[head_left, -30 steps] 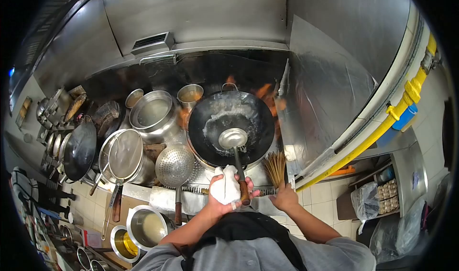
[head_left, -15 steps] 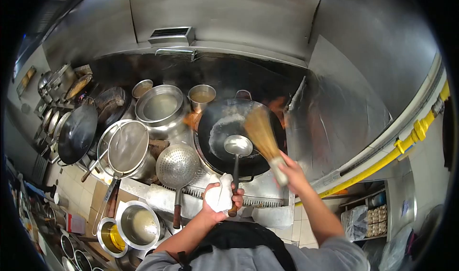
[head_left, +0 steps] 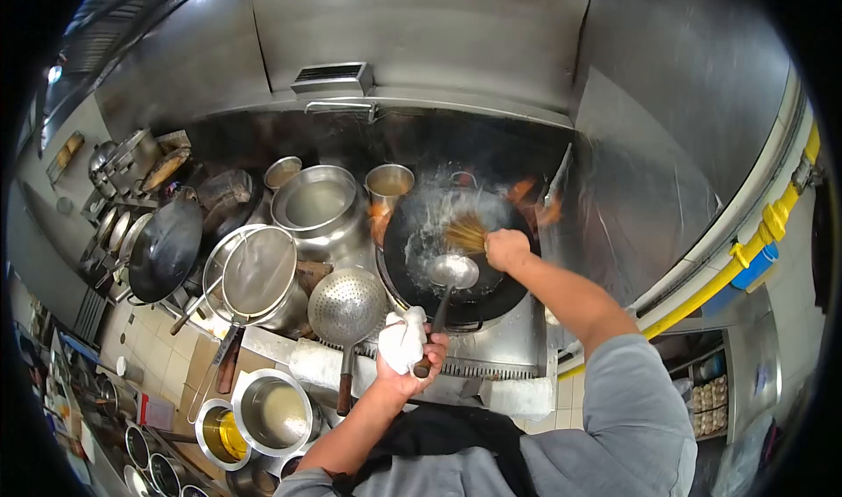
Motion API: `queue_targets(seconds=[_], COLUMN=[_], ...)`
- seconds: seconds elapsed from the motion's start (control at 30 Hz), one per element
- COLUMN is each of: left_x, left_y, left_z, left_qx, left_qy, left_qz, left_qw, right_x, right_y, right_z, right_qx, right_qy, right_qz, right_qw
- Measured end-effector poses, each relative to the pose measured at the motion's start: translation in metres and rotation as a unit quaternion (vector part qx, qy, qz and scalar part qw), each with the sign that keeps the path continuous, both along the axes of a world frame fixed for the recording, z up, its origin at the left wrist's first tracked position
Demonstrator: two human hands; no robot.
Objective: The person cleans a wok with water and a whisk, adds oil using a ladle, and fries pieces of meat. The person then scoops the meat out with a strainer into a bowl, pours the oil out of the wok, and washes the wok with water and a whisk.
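Note:
My right hand [head_left: 509, 250] grips a bamboo wok brush [head_left: 466, 233], its bristles down against the inside of the black wok [head_left: 412, 243]. Water splashes and steam rise around the bristles. My left hand [head_left: 408, 380] is closed around the wooden-ended handle of a ladle [head_left: 454, 271] and also holds a bunched white cloth [head_left: 403, 341]. The ladle's bowl is over the near part of the wok, below the brush. Orange flames [head_left: 524, 192] show at the sides of the wok. The brush's grip is mostly hidden by my fingers.
Left of the wok lie a perforated skimmer [head_left: 347, 306] and a mesh strainer [head_left: 260, 273]. Behind them stand a large pot of liquid [head_left: 317, 200] and a small pot [head_left: 389, 180]. A pan of yellow oil [head_left: 230, 436] sits lower left. A yellow pipe [head_left: 702, 295] runs along the right.
My right hand has moved forward and left, bringing the brush down into the wok, where water now splashes. My left hand keeps hold of the ladle and cloth. The view has shifted slightly.

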State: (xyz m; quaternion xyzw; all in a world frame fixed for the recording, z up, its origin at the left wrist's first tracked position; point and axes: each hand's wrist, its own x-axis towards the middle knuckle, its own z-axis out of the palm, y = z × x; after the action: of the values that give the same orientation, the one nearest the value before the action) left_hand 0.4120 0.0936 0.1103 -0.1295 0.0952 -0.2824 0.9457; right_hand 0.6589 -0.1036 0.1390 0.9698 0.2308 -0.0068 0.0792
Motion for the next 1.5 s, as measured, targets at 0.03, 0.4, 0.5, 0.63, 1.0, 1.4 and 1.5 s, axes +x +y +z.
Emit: queue_targets(seconds=[0.03, 0.4, 0.5, 0.63, 1.0, 1.4, 1.5], left_x=[0.004, 0.062, 0.045, 0.021, -0.135, -0.079, -0.079], left_y=[0.004, 0.061, 0.068, 0.074, 0.136, 0.184, 0.195], left_z=[0.004, 0.027, 0.053, 0.017, -0.025, -0.133, -0.15], left_qx=[0.004, 0.665, 0.864, 0.931, 0.859, 0.864, 0.88], left_qy=[-0.007, -0.091, -0.273, -0.255, -0.059, -0.014, -0.039], left_qz=[0.002, -0.126, -0.303, -0.184, 0.07, 0.092, 0.043], left_qw=[1.0, 0.731, 0.294, 0.184, 0.503, 0.494, 0.472], right_x=[-0.006, -0.025, -0.008, -0.008, -0.052, -0.014, -0.022], right_y=[0.003, -0.031, -0.038, -0.061, -0.051, 0.067, 0.032], right_z=[-0.003, 0.017, 0.021, -0.04, 0.065, -0.01, 0.047], right_qx=[0.05, -0.051, 0.076, 0.185, 0.06, 0.224, 0.02], right_qy=[0.007, 0.112, 0.073, 0.237, 0.199, 0.368, 0.335], right_qz=[-0.036, -0.101, -0.222, -0.096, 0.037, -0.103, -0.05], right_qw=[0.998, 0.987, 0.969, 0.949, 0.977, 0.896, 0.941])
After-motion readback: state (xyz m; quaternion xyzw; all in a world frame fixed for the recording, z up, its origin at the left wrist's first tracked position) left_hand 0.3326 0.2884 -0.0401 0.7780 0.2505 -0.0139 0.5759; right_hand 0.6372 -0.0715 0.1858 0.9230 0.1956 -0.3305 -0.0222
